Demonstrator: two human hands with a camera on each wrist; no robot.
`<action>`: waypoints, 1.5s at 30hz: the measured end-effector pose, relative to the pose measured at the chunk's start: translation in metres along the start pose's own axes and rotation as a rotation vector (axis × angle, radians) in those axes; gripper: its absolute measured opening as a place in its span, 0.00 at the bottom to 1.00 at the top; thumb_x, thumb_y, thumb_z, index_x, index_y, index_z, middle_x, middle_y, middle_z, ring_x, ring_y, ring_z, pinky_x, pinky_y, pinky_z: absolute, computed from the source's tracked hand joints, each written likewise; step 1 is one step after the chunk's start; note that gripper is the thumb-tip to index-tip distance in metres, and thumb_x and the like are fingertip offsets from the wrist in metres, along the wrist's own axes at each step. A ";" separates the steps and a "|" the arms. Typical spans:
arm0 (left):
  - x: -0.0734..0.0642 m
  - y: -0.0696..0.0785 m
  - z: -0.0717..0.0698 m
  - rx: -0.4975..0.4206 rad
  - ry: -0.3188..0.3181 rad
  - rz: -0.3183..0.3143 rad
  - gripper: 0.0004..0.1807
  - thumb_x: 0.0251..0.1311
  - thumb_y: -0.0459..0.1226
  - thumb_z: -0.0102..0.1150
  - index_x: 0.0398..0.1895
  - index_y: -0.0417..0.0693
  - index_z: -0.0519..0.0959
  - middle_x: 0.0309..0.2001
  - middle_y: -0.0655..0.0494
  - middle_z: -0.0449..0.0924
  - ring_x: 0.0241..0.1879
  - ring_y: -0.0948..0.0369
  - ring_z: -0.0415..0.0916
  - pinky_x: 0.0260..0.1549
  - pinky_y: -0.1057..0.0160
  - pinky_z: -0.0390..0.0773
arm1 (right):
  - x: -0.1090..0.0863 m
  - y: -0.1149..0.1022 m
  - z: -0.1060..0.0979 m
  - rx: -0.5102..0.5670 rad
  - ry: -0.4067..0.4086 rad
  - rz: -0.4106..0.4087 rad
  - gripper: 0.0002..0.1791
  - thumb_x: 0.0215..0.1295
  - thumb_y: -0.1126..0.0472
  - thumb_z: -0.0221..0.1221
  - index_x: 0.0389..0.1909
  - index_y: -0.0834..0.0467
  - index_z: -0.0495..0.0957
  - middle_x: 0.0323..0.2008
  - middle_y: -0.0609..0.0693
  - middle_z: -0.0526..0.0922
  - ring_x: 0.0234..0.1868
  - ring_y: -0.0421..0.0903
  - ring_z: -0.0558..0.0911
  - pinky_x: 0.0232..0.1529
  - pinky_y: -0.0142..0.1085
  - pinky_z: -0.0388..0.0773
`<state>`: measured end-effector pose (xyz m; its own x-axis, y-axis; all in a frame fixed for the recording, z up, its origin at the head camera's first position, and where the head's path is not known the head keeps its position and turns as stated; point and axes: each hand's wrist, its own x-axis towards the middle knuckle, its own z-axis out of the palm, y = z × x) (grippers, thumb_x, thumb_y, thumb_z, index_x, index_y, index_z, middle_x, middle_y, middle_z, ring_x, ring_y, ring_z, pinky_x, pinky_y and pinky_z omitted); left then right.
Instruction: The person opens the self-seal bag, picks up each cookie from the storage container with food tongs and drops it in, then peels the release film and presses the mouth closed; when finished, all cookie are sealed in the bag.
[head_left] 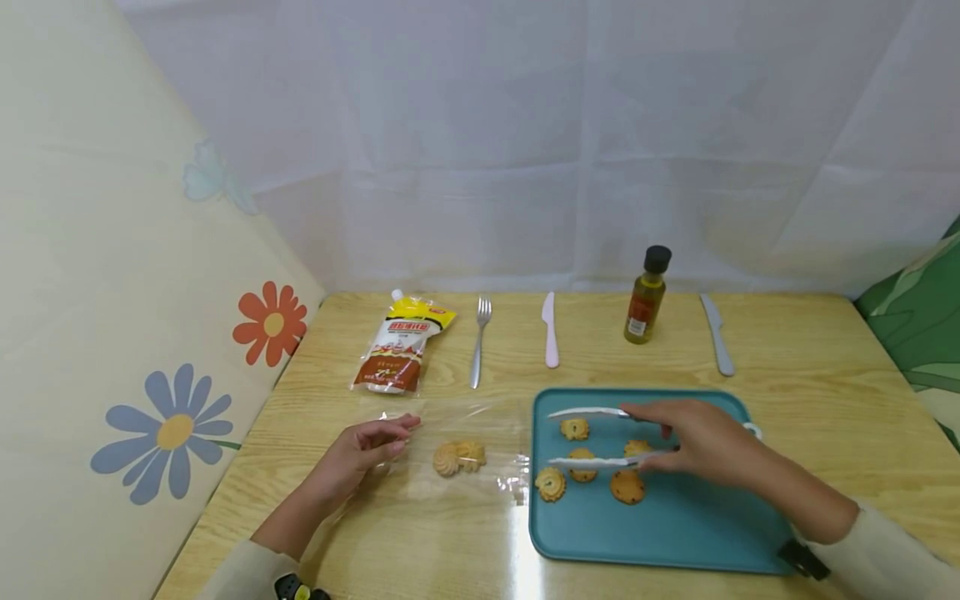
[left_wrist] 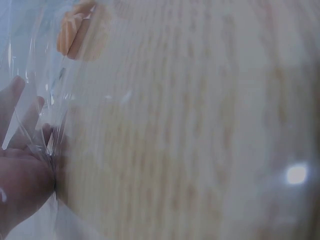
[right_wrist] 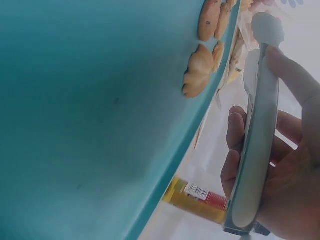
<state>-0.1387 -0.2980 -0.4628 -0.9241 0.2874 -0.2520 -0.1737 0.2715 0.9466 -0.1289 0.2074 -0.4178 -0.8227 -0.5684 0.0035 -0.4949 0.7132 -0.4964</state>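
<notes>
Head view, bagged cookies (head_left: pixel 446 460) between hands (head_left: pixel 363 450) (head_left: pixel 701 437), seemingly two

The tray (head_left: pixel 667 537) is teal, its cookies (head_left: pixel 627 488) golden, the tongs (head_left: pixel 600 462) white-tipped, the left wall (head_left: pixel 90 275) cream with red and blue flowers (head_left: pixel 273 323)

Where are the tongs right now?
In the head view, right of centre: the tongs are in the right grip, spread above the cookies at the left end of the teal tray.

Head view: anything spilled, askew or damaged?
Nothing stands out: no spill shows, the black-capped bottle stands upright, and the cookies lie in the clear bag or on the teal tray.
</notes>
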 end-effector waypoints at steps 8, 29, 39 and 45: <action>0.000 0.000 0.000 -0.004 -0.004 -0.001 0.19 0.70 0.37 0.64 0.56 0.31 0.80 0.74 0.43 0.69 0.69 0.69 0.69 0.58 0.73 0.74 | -0.016 0.012 -0.005 0.014 0.011 0.050 0.41 0.57 0.43 0.74 0.71 0.52 0.75 0.54 0.48 0.86 0.28 0.31 0.69 0.24 0.30 0.68; 0.000 -0.002 -0.001 -0.003 -0.008 0.020 0.19 0.70 0.37 0.64 0.56 0.31 0.80 0.73 0.43 0.69 0.67 0.73 0.69 0.59 0.74 0.73 | -0.055 0.038 -0.011 -0.027 0.010 0.207 0.44 0.55 0.41 0.74 0.70 0.56 0.76 0.32 0.39 0.79 0.22 0.34 0.66 0.21 0.32 0.65; 0.000 -0.002 -0.001 -0.008 -0.006 0.018 0.19 0.69 0.37 0.64 0.56 0.31 0.80 0.73 0.43 0.70 0.66 0.74 0.70 0.59 0.74 0.73 | -0.066 0.042 -0.012 -0.016 -0.003 0.222 0.44 0.55 0.39 0.73 0.70 0.55 0.76 0.27 0.37 0.74 0.21 0.33 0.65 0.22 0.31 0.65; 0.001 -0.001 -0.001 -0.007 -0.005 0.013 0.19 0.70 0.37 0.64 0.56 0.31 0.80 0.73 0.43 0.70 0.67 0.73 0.69 0.59 0.74 0.73 | -0.073 0.044 -0.009 -0.017 -0.016 0.245 0.45 0.54 0.38 0.73 0.70 0.54 0.75 0.27 0.38 0.73 0.22 0.34 0.64 0.22 0.31 0.64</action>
<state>-0.1391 -0.2989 -0.4641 -0.9246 0.2957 -0.2402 -0.1638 0.2607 0.9514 -0.0937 0.2843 -0.4319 -0.9142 -0.3839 -0.1295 -0.2857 0.8374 -0.4660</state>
